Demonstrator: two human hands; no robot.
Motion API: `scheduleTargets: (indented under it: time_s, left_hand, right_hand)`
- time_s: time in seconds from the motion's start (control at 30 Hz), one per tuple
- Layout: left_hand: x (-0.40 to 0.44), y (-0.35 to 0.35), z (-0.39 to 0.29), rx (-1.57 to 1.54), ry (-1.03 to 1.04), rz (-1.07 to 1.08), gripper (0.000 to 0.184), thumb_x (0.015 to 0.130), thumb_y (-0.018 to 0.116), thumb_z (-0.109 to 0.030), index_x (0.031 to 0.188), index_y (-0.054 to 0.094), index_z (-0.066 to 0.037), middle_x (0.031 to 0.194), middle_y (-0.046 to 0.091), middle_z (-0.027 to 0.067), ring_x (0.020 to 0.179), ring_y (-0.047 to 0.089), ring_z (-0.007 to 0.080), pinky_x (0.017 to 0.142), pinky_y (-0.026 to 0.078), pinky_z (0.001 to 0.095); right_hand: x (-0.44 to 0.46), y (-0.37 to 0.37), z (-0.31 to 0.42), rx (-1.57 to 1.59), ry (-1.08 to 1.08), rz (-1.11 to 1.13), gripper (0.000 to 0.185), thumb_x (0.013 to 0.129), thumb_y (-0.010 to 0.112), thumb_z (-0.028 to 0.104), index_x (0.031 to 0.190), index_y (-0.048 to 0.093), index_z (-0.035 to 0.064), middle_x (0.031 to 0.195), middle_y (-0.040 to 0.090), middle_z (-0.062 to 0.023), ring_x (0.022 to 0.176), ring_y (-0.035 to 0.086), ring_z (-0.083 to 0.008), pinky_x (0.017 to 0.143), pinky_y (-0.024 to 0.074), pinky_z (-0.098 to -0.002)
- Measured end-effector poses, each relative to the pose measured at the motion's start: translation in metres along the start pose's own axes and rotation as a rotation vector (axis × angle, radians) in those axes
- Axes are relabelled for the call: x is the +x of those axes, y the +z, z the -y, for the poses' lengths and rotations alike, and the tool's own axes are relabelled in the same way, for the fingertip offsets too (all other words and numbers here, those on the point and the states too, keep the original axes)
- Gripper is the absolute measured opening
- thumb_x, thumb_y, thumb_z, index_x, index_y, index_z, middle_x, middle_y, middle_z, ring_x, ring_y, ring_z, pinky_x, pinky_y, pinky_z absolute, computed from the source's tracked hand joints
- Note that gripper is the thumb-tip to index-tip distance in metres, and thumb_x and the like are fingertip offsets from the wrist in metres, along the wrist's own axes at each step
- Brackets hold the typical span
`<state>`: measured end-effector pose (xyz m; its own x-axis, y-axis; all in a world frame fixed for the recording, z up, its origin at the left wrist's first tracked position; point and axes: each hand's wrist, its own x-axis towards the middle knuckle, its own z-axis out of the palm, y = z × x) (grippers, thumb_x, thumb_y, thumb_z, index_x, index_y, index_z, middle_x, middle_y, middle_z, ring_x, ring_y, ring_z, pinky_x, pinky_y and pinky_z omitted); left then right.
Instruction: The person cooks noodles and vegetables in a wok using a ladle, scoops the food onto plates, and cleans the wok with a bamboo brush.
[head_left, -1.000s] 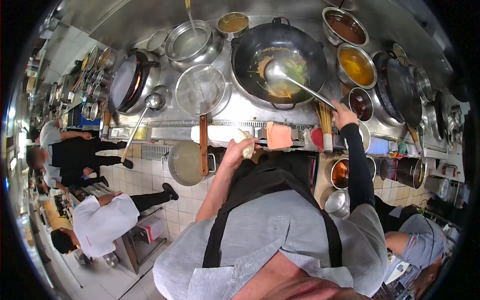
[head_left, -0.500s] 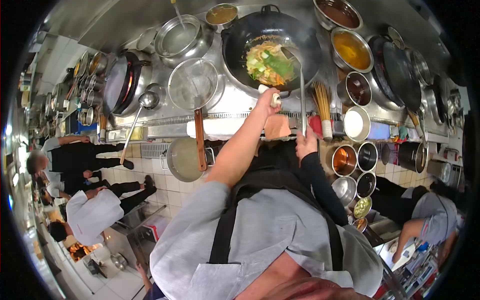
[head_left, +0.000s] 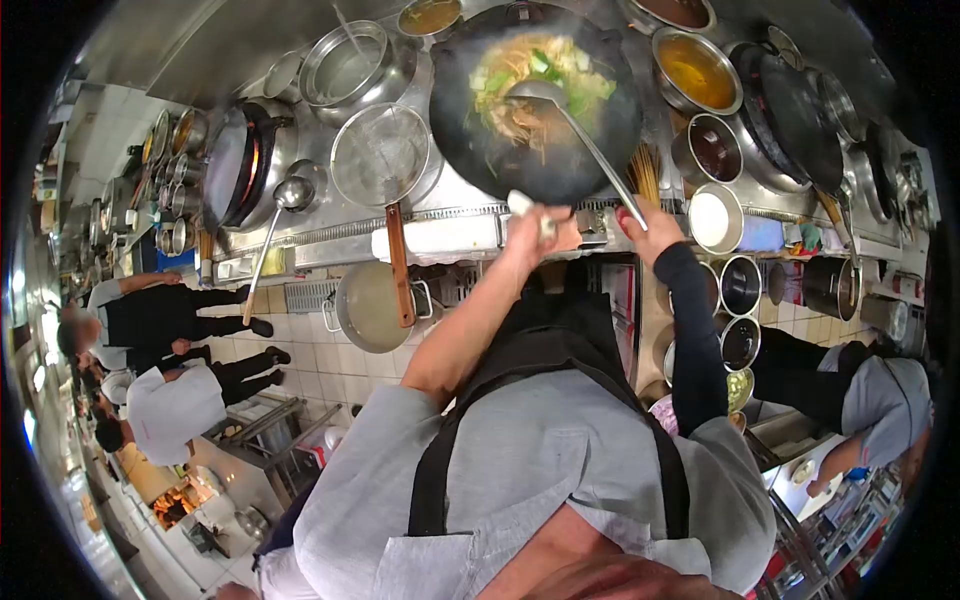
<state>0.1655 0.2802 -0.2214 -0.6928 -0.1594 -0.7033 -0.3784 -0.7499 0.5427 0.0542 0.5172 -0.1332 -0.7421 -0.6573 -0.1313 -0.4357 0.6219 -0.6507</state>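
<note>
A black wok (head_left: 540,175) holds steaming noodles and green vegetables (head_left: 540,75). My left hand (head_left: 532,235) is closed around a white cloth (head_left: 522,203) at the wok's near edge; the cloth and fingers hide the wok handle there. My right hand (head_left: 652,228) grips the end of a long metal ladle (head_left: 600,155), whose bowl rests in the food. Below the wok, an orange-pink cloth (head_left: 568,236) shows just beside my left hand.
A strainer (head_left: 380,155) with a wooden handle lies left of the wok, near a pot of liquid (head_left: 345,75). Bowls of orange liquid (head_left: 697,72) and white contents (head_left: 715,218) stand right, by a bamboo brush (head_left: 645,175). Co-workers (head_left: 175,415) stand on both sides.
My left hand moved from the counter edge to the wok's near edge with the white cloth. The ladle swung down beside the wok's right, then back into the food, which now lies farther up the wok.
</note>
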Motion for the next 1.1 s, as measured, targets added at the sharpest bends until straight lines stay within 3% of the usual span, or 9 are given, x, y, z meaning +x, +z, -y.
scheduleTargets:
  time_s: [0.17, 0.33, 0.4, 0.5, 0.63, 0.8, 1.0, 1.07, 1.1]
  left_hand:
    - [-0.03, -0.023, 0.045, 0.103, -0.03, -0.082, 0.019, 0.096, 0.046, -0.012, 0.1, 0.062, -0.001, 0.076, 0.063, 0.008, 0.045, 0.047, 0.0118, 0.035, 0.037, 0.0251]
    - [-0.039, 0.029, -0.057, -0.285, 0.031, -0.015, 0.012, 0.093, 0.055, -0.01, 0.103, 0.049, -0.004, 0.086, 0.06, 0.0122, 0.064, 0.059, 0.021, 0.04, 0.042, 0.0253]
    - [-0.008, 0.025, -0.062, -0.318, 0.072, -0.019, 0.012, 0.093, 0.059, -0.011, 0.101, 0.053, -0.004, 0.088, 0.061, 0.01, 0.065, 0.06, 0.02, 0.041, 0.039, 0.0263]
    - [0.017, 0.007, -0.004, -0.218, 0.11, -0.165, 0.013, 0.093, 0.054, -0.013, 0.099, 0.057, -0.002, 0.079, 0.061, 0.0097, 0.055, 0.056, 0.0162, 0.036, 0.035, 0.0271]
    - [-0.034, -0.009, 0.005, 0.178, -0.133, -0.034, 0.017, 0.099, 0.046, -0.014, 0.097, 0.057, -0.001, 0.08, 0.06, 0.0104, 0.064, 0.059, 0.0172, 0.049, 0.05, 0.0274]
    - [0.021, -0.004, -0.033, -0.207, 0.109, -0.145, 0.008, 0.092, 0.054, -0.008, 0.097, 0.053, -0.002, 0.079, 0.058, 0.0098, 0.054, 0.054, 0.0194, 0.038, 0.04, 0.0284]
    - [0.081, -0.005, -0.053, -0.15, 0.212, -0.085, 0.01, 0.089, 0.057, -0.011, 0.09, 0.053, -0.001, 0.074, 0.054, 0.0088, 0.05, 0.053, 0.0189, 0.036, 0.038, 0.0284]
    - [0.095, -0.005, -0.052, -0.118, 0.223, -0.088, 0.013, 0.089, 0.057, -0.014, 0.092, 0.053, -0.002, 0.075, 0.055, 0.0089, 0.049, 0.055, 0.0201, 0.037, 0.04, 0.0284]
    - [0.101, -0.008, -0.051, -0.102, 0.213, -0.073, 0.014, 0.089, 0.058, -0.015, 0.094, 0.053, -0.002, 0.076, 0.055, 0.0088, 0.05, 0.056, 0.0204, 0.038, 0.04, 0.0284]
  right_hand:
    - [-0.038, -0.02, 0.037, 0.097, -0.044, -0.059, 0.041, 0.092, 0.063, 0.019, 0.128, 0.055, 0.0013, 0.1, 0.066, -0.0279, 0.098, 0.063, -0.0475, 0.083, 0.051, -0.0476]
    - [-0.055, -0.088, 0.066, 0.05, 0.055, 0.262, 0.042, 0.092, 0.063, 0.02, 0.129, 0.055, -0.0001, 0.104, 0.067, -0.0279, 0.1, 0.065, -0.0434, 0.087, 0.0505, -0.0451]
    - [-0.035, -0.064, 0.036, -0.05, -0.035, 0.229, 0.036, 0.092, 0.062, 0.012, 0.126, 0.058, 0.0017, 0.09, 0.067, -0.0192, 0.085, 0.068, -0.0315, 0.079, 0.0519, -0.0413]
    - [-0.004, -0.019, 0.029, -0.038, 0.026, 0.11, 0.038, 0.092, 0.062, 0.018, 0.126, 0.056, 0.0017, 0.103, 0.066, -0.0304, 0.096, 0.065, -0.0452, 0.081, 0.0515, -0.0488]
    - [-0.029, -0.011, 0.04, -0.043, 0.042, -0.056, 0.042, 0.091, 0.063, 0.017, 0.13, 0.055, 0.0045, 0.096, 0.066, -0.0315, 0.091, 0.063, -0.0493, 0.079, 0.0513, -0.0522]
    - [-0.075, -0.095, 0.049, -0.025, 0.057, 0.161, 0.046, 0.089, 0.066, 0.011, 0.132, 0.055, -0.0027, 0.119, 0.065, -0.0263, 0.112, 0.063, -0.0404, 0.096, 0.0489, -0.0396]
    - [-0.02, -0.044, -0.013, -0.075, -0.018, -0.045, 0.047, 0.089, 0.066, 0.018, 0.129, 0.056, -0.0032, 0.104, 0.068, -0.027, 0.097, 0.066, -0.0429, 0.087, 0.0517, -0.0433]
    - [0.0, -0.035, 0.013, 0.362, 0.552, 0.11, 0.043, 0.093, 0.063, 0.021, 0.127, 0.057, -0.0045, 0.101, 0.07, -0.0241, 0.091, 0.067, -0.0373, 0.085, 0.0523, -0.0407]
    - [0.012, -0.016, 0.007, 0.513, 0.503, 0.0, 0.043, 0.093, 0.063, 0.021, 0.127, 0.057, -0.0045, 0.1, 0.069, -0.0244, 0.092, 0.067, -0.0382, 0.085, 0.0521, -0.0421]
